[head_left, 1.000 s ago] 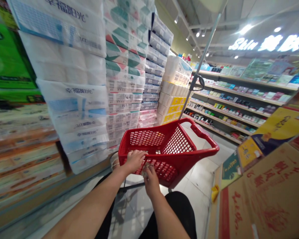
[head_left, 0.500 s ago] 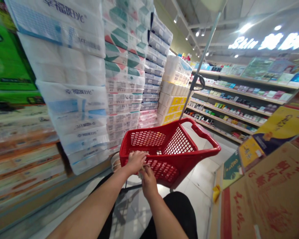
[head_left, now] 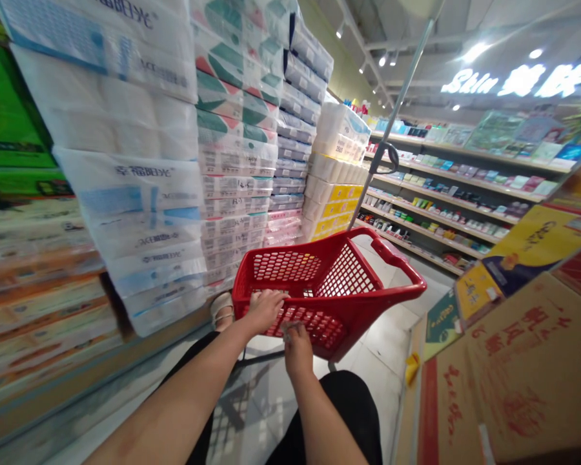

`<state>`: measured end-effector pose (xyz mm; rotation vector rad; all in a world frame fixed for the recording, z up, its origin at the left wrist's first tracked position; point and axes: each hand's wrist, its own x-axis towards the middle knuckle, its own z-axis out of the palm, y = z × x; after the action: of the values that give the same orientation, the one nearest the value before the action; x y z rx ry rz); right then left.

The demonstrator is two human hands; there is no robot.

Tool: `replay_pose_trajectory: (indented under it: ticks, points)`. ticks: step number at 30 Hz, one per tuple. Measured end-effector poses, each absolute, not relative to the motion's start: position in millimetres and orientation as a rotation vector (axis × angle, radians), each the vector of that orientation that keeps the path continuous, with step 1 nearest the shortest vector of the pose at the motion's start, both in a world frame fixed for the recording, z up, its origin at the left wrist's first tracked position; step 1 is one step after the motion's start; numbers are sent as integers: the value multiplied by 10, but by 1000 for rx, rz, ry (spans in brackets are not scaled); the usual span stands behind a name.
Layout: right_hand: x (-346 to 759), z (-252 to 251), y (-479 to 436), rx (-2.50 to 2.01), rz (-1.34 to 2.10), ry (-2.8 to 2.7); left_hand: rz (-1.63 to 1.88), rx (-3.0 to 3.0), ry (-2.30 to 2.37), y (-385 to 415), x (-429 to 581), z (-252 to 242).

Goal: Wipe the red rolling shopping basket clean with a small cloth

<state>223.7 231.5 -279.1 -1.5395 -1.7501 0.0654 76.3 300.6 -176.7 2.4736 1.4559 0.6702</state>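
A red plastic shopping cart (head_left: 363, 323) with perforated sides and a looped handle stands before me at a slant, its basket holding nothing that I can see. My left hand (head_left: 265, 310) is closed over the near rim at the left, fingers curled over the edge. Lower and to the right, my right hand (head_left: 299, 352) is beside the perforated near side. Its fingers are pinched together around a small, crumpled, pale bit (head_left: 289, 330), too blurred to name.
Tall stacks of wrapped toilet rolls (head_left: 135, 187) and tissue packs (head_left: 237, 148) line the left. A metal pole (head_left: 392, 123) rises behind the cart. Cardboard cartons (head_left: 523, 361) stand on the right. Stocked shelves (head_left: 445, 194) fill the back. A shoe (head_left: 221, 311) shows by the cart's left end.
My right hand has moved away from the left, to the right and slightly down along the cart's side. The left hand stays on the rim. The view has shifted slightly.
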Motion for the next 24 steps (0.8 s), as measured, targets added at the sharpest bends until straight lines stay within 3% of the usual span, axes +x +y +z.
replay_pose_trajectory:
  ticks: [11,24]
  points:
    - [2473,-2874,2264,-1791,112,-1566,659,2478,1477,2934,740,-1682]
    - [2842,-2828,2211,-1778,-61,-1283,732,2473,1434,3003,706,-1805]
